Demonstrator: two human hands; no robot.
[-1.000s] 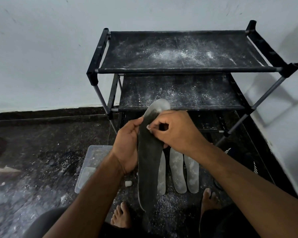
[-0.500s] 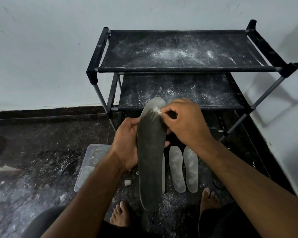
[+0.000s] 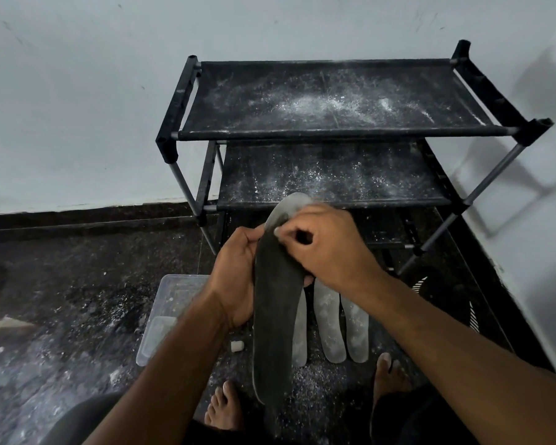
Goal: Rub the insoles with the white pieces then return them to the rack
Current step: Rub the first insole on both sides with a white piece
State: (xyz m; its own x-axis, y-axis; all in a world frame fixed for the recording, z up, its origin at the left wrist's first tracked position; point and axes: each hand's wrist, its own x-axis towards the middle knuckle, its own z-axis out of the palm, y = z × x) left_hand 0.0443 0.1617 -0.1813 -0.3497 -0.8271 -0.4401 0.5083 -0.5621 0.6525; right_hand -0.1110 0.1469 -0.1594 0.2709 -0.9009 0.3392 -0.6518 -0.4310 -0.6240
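Note:
A long dark grey insole [image 3: 275, 319] stands upright in front of me, its toe end whitened. My left hand [image 3: 236, 281] grips its left edge near the middle. My right hand [image 3: 326, 244] pinches a small white piece [image 3: 276, 231] and presses it against the insole's upper part. Three whitened insoles [image 3: 329, 322] lie side by side on the floor behind it. The black rack [image 3: 334, 130] stands against the wall, its shelves dusted with white powder and holding no insoles.
A clear plastic box [image 3: 169, 313] sits on the floor to the left. Another small white piece [image 3: 237, 346] lies on the floor beside it. My bare feet [image 3: 222, 409] are at the bottom. White powder covers the dark floor.
My right hand with the white piece slid up toward the insole's toe end and has come back down a little. The left hand keeps its hold.

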